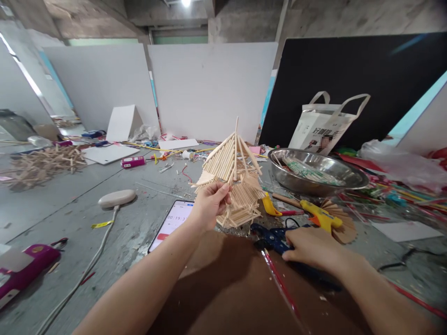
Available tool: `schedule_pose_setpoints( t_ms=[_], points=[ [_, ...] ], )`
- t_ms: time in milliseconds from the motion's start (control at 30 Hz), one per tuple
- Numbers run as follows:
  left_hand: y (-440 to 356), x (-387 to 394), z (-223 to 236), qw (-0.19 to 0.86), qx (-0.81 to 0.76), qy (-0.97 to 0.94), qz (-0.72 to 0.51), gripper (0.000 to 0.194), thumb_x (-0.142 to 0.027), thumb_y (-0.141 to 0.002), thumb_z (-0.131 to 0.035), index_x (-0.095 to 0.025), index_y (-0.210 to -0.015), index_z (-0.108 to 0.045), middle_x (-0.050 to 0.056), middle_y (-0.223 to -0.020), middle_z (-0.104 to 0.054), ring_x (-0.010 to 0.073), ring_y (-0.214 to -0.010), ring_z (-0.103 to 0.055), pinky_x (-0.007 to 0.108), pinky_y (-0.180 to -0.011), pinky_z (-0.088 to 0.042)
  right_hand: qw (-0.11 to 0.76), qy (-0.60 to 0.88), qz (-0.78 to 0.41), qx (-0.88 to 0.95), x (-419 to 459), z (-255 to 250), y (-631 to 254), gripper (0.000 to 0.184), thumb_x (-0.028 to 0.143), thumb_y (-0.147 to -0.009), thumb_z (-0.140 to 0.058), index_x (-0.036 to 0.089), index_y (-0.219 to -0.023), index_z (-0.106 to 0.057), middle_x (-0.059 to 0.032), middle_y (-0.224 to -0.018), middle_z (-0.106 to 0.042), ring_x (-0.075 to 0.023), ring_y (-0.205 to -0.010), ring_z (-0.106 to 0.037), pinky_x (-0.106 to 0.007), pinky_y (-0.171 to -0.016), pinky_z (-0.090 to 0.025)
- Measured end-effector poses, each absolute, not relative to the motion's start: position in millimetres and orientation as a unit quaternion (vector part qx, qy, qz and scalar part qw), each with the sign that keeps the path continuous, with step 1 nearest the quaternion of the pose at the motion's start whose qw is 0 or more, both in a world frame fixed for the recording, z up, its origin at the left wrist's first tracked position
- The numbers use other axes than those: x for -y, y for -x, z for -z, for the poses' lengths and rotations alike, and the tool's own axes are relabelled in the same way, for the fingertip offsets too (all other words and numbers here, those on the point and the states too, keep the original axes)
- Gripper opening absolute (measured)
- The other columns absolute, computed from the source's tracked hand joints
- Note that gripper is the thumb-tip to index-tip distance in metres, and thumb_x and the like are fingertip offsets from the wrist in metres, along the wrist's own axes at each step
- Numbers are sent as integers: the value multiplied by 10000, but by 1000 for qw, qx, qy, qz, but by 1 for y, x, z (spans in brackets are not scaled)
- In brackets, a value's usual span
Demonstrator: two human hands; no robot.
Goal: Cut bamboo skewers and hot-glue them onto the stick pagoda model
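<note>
- Head view: the left hand (212, 204) pinches the stick house (240, 195) between thumb and forefinger, low on its sloped roof, in the middle of the workspace.
- The right hand (309, 246) is curled over the handles of the dark blue pliers (274, 237); blur hides whether it grips them or only rests there.
- The step in hand seems to be steadying the house while dealing with the pliers. The next move likely calls for a light left pinch, as the thin sticks could snap or come loose, and a sure hold on the handles.
- Just beside the house lie a phone (172, 218) showing a timer and, on the other side, a yellow glue gun (321, 216).
- Farther out on the scuffed grey surface (80, 218) are a steel bowl (314, 187) of packets, a heap of sticks (49, 163) and scattered scraps.
- Behind stand white boards (213, 88) and a black board (349, 79), a carrier bag (310, 125) near the latter, under a concrete ceiling with a lit lamp (186, 3).
</note>
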State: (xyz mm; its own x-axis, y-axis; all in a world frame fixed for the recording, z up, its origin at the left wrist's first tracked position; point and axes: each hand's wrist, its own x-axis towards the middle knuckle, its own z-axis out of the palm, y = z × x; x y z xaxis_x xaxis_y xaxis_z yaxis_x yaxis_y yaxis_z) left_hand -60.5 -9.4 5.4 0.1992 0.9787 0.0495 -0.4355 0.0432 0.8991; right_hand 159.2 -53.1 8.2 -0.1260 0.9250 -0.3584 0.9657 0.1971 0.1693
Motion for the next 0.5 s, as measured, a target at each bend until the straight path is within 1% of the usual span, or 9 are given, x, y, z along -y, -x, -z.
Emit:
schedule_pose_setpoints(
  t_ms=[100,167,233,367,433,500],
  points=[
    [58,17,-9,632,-322,-438,-552,218,-332,-688,-597,-126,-674,-528,-39,-471,-483,-8,-312,-257,153,-330,-109,175,-618,36,-766,59,8,-163,202,276,-651,-498,171,-785,-607,-124,-856,-649,-291,-797,-597,-321,-582,-350],
    [56,21,-11,624,-324,-446,-554,223,-338,-684,-601,-129,-666,-527,-36,-478,-490,-7,-323,-261,154,-332,-116,152,-607,26,-780,60,13,-166,170,214,-648,-463,172,-745,-596,-118,-817,-648,-279,-766,-600,-315,-567,-334],
    [55,24,-13,617,-326,-454,-553,226,-341,-680,-604,-130,-654,-527,-34,-480,-493,-4,-331,-267,157,-334,-122,133,-601,35,-788,59,14,-170,142,180,-624,-451,183,-694,-574,-90,-753,-640,-252,-708,-594,-289,-523,-301],
    [53,28,-17,607,-328,-473,-548,212,-331,-696,-590,-133,-648,-533,-31,-480,-497,-3,-331,-266,164,-337,-132,60,-602,91,-791,59,-1,-178,77,178,-592,-485,212,-653,-518,-23,-649,-593,-176,-581,-533,-254,-457,-230],
    [53,29,-19,601,-332,-479,-547,203,-323,-704,-582,-134,-648,-533,-30,-480,-501,-1,-331,-273,166,-338,-140,24,-597,121,-792,61,-12,-181,39,211,-595,-518,212,-622,-490,-5,-616,-570,-154,-547,-503,-249,-457,-245],
    [53,30,-18,595,-336,-485,-546,199,-322,-709,-575,-135,-655,-536,-31,-479,-502,1,-331,-280,166,-338,-150,-13,-584,152,-797,64,-24,-184,60,228,-599,-530,213,-603,-472,12,-587,-546,-141,-534,-485,-247,-469,-282]
  ],
)
